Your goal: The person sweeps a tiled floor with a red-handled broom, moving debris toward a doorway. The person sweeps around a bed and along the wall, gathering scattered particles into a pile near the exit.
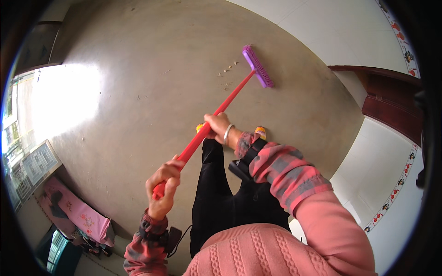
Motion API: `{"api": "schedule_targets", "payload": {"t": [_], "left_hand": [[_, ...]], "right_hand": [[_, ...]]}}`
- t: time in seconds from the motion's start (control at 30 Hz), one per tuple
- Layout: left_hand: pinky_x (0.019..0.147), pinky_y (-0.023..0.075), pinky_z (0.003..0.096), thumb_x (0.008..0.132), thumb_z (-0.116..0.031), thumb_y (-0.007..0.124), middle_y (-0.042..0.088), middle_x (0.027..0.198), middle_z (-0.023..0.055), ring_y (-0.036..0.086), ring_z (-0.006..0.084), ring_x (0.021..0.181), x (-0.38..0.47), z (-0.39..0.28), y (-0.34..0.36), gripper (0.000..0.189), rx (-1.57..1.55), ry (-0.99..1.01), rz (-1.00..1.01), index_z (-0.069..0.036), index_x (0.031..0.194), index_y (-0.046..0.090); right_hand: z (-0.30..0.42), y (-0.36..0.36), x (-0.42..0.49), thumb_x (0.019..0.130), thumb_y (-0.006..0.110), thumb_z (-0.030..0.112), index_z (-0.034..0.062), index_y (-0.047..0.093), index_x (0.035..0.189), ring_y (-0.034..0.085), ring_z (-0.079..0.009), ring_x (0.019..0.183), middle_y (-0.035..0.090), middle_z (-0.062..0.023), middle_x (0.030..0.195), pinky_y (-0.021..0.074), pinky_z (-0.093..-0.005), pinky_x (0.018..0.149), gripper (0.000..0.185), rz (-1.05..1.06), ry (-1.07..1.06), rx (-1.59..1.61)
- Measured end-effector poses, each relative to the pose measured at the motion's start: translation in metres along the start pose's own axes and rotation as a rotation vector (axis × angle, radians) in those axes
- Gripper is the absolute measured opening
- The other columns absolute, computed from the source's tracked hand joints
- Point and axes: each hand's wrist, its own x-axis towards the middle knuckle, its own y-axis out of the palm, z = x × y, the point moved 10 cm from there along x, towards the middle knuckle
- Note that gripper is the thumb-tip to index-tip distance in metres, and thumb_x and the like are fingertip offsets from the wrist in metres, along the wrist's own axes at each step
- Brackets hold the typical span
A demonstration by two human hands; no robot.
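A push broom with a red handle [194, 145] and a purple bristled head [256, 65] slants across the view before me. My left hand [163, 188] is wrapped around the handle's top end, low and left. Farther down the shaft, my right hand [220, 127] grips it, with a light-coloured bangle on that wrist. The broom head rests on the concrete floor [155, 114], ahead and right of my feet. Small pale scraps of debris [226, 70] lie just left of the bristles.
Bright light comes through an open doorway [65, 100] at the left. A pink flowered cloth [86, 220] covers a piece of furniture at lower left. White tiled wall [366, 165] runs along the right, broken by a doorway with a dark red wooden frame [390, 110].
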Motion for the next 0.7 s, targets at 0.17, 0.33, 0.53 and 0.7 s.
{"api": "schedule_targets", "payload": {"t": [0.17,0.33,0.53,0.7], "left_hand": [[0.106,0.0273,0.0555,0.088,-0.037,0.062,0.053,0.068,0.0034,0.059,0.0301,0.094,-0.047,-0.054,-0.089,0.041,0.017,0.009,0.077,-0.007,0.064,0.048],[0.106,0.0297,0.0514,0.091,-0.025,0.059,0.054,0.073,0.0052,0.059,0.0284,0.1,-0.022,-0.04,-0.092,0.032,-0.141,0.048,0.263,-0.005,0.068,0.049],[0.104,0.0344,0.0502,0.094,-0.014,0.051,0.05,0.072,0.0058,0.057,0.0251,0.089,0.026,0.03,-0.082,0.031,-0.134,-0.073,0.243,-0.001,0.066,0.047],[0.098,0.0383,0.0552,0.086,-0.006,0.05,0.049,0.066,0.0074,0.053,0.0234,0.074,-0.004,-0.017,-0.186,0.024,0.053,-0.02,0.102,-0.001,0.062,0.047]], "right_hand": [[-0.042,0.109,-0.056,0.086,0.049,0.012,0.0007,0.048,0.074,0.063,-0.0233,0.064,0.054,-0.0088,0.07,0.0562,-0.0347,0.059,0.017,0.113,-0.004,0.089],[-0.046,0.074,-0.046,0.083,0.051,0.01,-0.0004,0.049,0.082,0.064,-0.0256,0.064,0.056,-0.0105,0.075,0.0565,-0.0361,0.055,0.01,-0.104,-0.018,0.212],[-0.055,0.026,0.02,0.082,0.053,0.008,0.0083,0.048,0.074,0.059,-0.0166,0.068,0.053,-0.0041,0.073,0.0514,-0.0299,0.056,0.009,-0.185,0.123,0.259],[-0.107,0.176,0.035,0.081,0.051,0.009,0.0045,0.048,0.077,0.061,-0.0228,0.072,0.055,-0.0086,0.073,0.0523,-0.0352,0.063,0.007,0.032,0.182,0.322]]}}
